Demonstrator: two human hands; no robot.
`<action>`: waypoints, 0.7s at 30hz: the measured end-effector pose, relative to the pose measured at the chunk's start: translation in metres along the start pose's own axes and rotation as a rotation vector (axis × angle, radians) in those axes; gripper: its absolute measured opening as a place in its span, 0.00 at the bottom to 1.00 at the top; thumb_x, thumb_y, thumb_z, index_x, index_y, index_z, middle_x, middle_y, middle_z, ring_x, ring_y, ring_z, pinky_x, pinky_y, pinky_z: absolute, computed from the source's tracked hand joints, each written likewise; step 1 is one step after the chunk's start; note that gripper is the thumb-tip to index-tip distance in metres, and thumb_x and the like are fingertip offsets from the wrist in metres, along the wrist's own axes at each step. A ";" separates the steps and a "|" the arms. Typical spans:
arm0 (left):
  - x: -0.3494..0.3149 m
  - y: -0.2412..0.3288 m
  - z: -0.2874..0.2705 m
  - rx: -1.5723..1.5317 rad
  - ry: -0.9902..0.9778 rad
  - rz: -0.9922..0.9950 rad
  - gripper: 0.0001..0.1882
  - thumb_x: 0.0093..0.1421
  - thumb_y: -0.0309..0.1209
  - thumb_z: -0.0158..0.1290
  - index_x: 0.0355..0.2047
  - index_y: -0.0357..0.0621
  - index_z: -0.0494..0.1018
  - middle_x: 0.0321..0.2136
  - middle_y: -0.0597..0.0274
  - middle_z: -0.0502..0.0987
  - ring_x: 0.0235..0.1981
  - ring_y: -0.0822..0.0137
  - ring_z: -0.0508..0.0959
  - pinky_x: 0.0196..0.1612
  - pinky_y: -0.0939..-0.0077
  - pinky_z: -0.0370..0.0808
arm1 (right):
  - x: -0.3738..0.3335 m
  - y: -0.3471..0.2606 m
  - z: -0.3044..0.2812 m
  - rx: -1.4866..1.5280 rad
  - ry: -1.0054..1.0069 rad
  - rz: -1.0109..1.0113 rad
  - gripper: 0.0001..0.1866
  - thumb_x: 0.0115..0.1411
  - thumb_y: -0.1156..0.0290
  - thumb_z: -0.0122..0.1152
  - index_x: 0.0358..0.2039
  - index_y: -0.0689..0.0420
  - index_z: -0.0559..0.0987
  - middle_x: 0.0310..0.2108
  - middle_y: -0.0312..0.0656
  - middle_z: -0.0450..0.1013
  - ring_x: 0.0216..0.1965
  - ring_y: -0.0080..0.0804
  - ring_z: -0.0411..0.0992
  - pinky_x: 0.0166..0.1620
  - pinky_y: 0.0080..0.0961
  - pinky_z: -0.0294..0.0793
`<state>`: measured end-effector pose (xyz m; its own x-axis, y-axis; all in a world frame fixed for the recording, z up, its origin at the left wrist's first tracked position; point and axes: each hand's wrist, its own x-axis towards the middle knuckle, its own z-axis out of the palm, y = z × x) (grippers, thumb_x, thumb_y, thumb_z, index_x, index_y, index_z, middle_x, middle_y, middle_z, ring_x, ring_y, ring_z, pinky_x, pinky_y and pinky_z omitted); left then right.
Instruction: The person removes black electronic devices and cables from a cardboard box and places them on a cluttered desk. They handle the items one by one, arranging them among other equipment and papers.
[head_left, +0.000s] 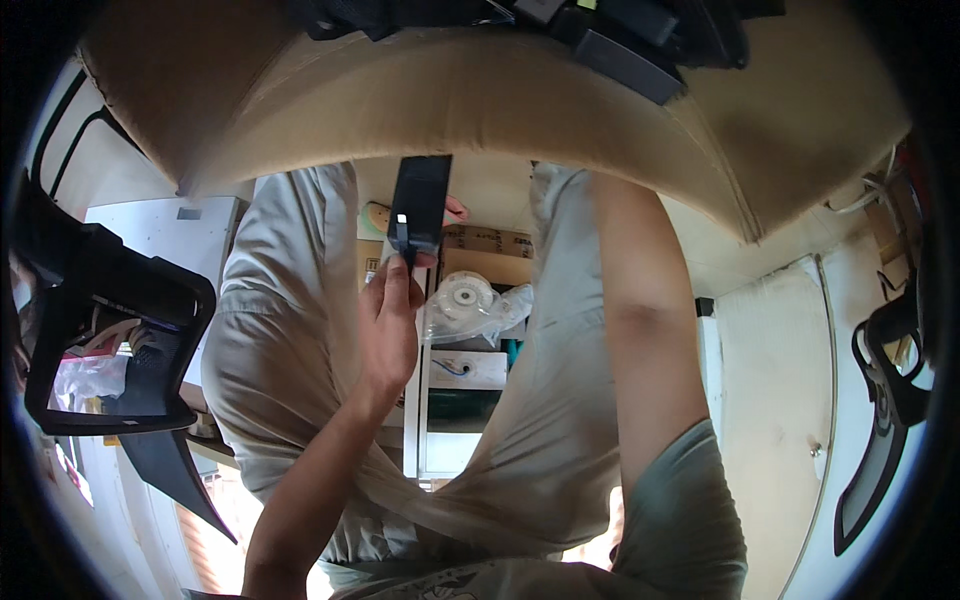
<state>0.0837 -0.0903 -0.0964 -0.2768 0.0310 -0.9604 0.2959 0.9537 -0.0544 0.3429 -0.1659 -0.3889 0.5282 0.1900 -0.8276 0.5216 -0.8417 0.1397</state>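
Observation:
My left hand [393, 300] is closed, thumb and fingers pinching the near end of a black box-shaped device [421, 195]. A short dark lead with a small pale metal plug tip [402, 222] lies along its face. The device's far end meets the tan padded edge [400, 140] in front of me. Beyond that same edge my right forearm [655, 300] reaches forward, and the edge hides my right hand. A small pink patch shows beside the device; I cannot tell what it is.
Dark boxes and bags [620, 60] lie on the tan surface ahead. Between my legs are a clear-wrapped white reel [465, 292], a cardboard box [485, 243] and a white box [468, 369]. A black-framed object [120, 320] stands left; a pale cabinet door [775, 420] is right.

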 end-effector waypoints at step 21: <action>0.070 -0.005 0.018 -0.172 -0.344 -0.279 0.25 0.59 0.59 0.60 0.30 0.48 0.77 0.19 0.73 0.70 0.17 0.79 0.64 0.21 0.80 0.59 | -0.296 -0.071 -0.089 0.134 -0.499 -0.494 0.13 0.68 0.63 0.47 0.42 0.57 0.75 0.34 0.56 0.78 0.37 0.60 0.76 0.43 0.54 0.75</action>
<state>0.0793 -0.0987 -0.1685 0.0038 -0.3067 -0.9518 0.0894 0.9481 -0.3051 0.2093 -0.1175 -0.1049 -0.1348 0.3382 -0.9314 0.5170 -0.7778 -0.3573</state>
